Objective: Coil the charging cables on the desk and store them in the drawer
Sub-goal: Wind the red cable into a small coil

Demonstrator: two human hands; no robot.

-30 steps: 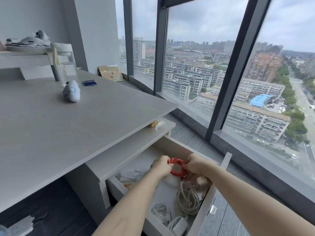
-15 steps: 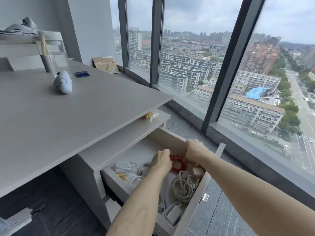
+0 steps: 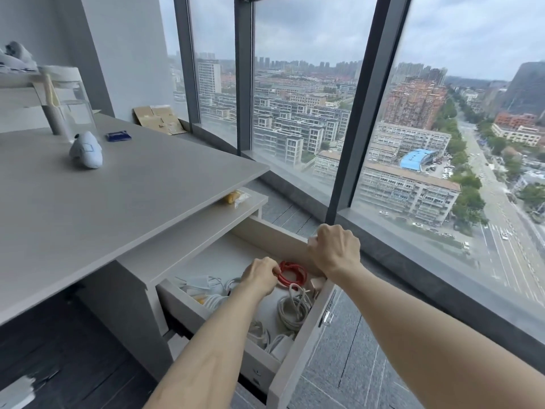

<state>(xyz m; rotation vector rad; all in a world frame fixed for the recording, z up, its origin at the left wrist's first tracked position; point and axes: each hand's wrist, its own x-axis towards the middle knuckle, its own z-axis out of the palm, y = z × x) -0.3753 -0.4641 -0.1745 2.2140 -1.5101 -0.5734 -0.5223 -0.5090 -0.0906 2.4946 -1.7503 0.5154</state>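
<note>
The drawer [image 3: 298,349] under the desk [image 3: 118,202] stands pulled out. A coiled red cable [image 3: 293,274] lies at its far right end. My left hand [image 3: 259,276] reaches into the drawer and pinches the left side of the red coil. My right hand [image 3: 334,249] hovers over the drawer's far wall with its fingers curled, and nothing shows in it. A loose coil of white cable [image 3: 292,308] lies nearer the front panel. White chargers and cords [image 3: 200,283] fill the left part, partly hidden by my left forearm.
A white mouse-shaped object [image 3: 86,150] and a blue packet [image 3: 118,136] lie on the desk. A yellow wrapped item [image 3: 236,197] sits on the shelf above the drawer. Tall windows run along the right, with flattened cardboard [image 3: 159,119] on the sill. A power strip [image 3: 14,394] lies on the floor.
My right hand let go of the red cable and rose above the drawer's far wall. The left hand lowered the red coil deeper into the drawer and keeps hold of it.
</note>
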